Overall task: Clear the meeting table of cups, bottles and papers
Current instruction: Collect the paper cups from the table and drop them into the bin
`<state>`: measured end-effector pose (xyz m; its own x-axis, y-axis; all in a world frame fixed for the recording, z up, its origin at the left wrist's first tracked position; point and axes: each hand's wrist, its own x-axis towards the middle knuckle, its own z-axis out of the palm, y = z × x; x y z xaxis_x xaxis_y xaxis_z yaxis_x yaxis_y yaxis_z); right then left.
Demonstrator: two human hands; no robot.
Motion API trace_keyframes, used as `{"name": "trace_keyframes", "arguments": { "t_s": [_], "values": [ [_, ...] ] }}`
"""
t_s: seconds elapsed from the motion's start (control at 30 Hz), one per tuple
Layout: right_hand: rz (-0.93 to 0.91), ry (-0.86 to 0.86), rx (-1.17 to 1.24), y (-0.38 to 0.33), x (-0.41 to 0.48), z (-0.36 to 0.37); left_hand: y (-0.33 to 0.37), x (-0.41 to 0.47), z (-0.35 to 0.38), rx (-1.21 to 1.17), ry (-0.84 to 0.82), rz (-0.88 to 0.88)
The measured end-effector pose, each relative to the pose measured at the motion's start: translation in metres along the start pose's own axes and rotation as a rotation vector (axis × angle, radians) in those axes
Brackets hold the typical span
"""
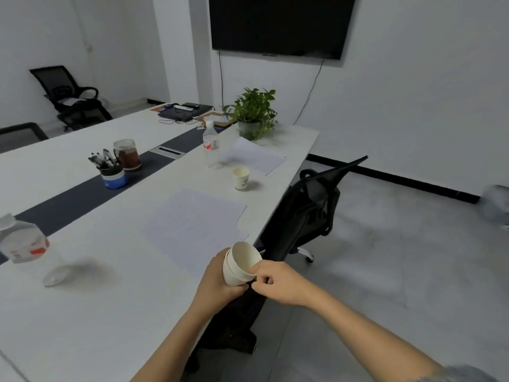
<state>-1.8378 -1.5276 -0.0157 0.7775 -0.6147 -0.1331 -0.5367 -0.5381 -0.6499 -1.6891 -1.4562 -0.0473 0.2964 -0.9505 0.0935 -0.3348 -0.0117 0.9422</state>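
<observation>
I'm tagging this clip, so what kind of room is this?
Most likely an office meeting room: a long white table with papers on it, a big dark screen on the wall, and a mesh chair at the table's edge.

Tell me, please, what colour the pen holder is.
The pen holder is blue with a white band, per the head view.

Left grip (217,281) curled round — right grip (281,285) pinching.
</observation>
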Motion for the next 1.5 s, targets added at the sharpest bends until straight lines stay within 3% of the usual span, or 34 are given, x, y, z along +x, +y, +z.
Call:
{"name": "trace_keyframes", "arguments": {
  "t_s": [0.17,0.4,0.77,1.03,1.23,1.5],
  "values": [
    [0.038,0.043,0.012,0.036,-0.005,-0.027,0.014,0.024,0.043,-0.069,-0.026,0.032],
    [-0.005,0.095,0.085,0.071,0.021,-0.049,-0.012,0.051,0.059,-0.144,0.124,-0.097],
    [-0.040,0.040,0.008,0.109,0.166,-0.065,-0.055,0.133,-0.001,-0.172,0.389,-0.217],
    [0.093,0.051,-0.248,0.141,0.266,-0.098,-0.072,0.189,-0.029,-0.196,0.459,-0.254],
    [0.075,-0.040,-0.380,0.152,0.322,-0.100,-0.086,0.204,-0.037,-0.136,0.483,-0.302],
    [0.002,-0.153,-0.341,0.171,0.398,-0.115,-0.087,0.214,-0.029,-0.061,0.630,-0.420]
  ]
}}
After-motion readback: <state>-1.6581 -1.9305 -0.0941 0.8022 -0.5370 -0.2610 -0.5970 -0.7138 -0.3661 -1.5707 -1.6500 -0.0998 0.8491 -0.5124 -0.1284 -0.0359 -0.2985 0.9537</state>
